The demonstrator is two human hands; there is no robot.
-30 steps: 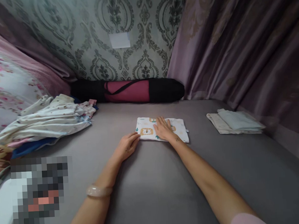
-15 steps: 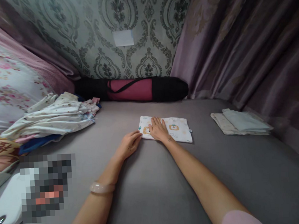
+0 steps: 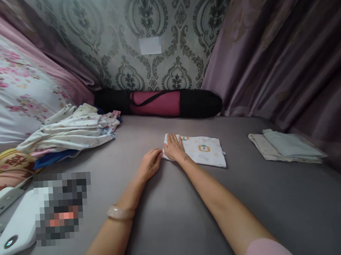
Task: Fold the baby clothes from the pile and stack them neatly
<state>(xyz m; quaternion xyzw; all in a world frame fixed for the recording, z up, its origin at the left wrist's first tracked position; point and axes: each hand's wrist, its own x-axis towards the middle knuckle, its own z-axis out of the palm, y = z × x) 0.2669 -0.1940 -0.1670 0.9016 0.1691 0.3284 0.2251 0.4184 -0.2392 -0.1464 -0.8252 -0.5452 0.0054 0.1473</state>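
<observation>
A folded white cloth (image 3: 213, 152) with orange lion-like faces and thin outlines lies flat on the grey sheet (image 3: 169, 219). A small tag sticks out at its right edge. My right hand (image 3: 174, 147) rests palm down on the cloth's left part, fingers stretched out. At the near left corner, my left hand (image 3: 151, 162) has its fingers drawn together on the cloth's edge; the fingertips are partly hidden. A pale bangle (image 3: 120, 212) circles my left wrist.
Two folded cloths (image 3: 291, 146) lie stacked at the right. Rumpled clothes (image 3: 76, 126) are heaped at the left, near a white device (image 3: 19, 223) and a power strip (image 3: 5, 202). Along the wall stretches a black and dark pink bag (image 3: 158, 104).
My right hand has slid left across the cloth towards its left edge, uncovering more of the middle. My left hand stays at the near left corner. The view has shifted slightly left.
</observation>
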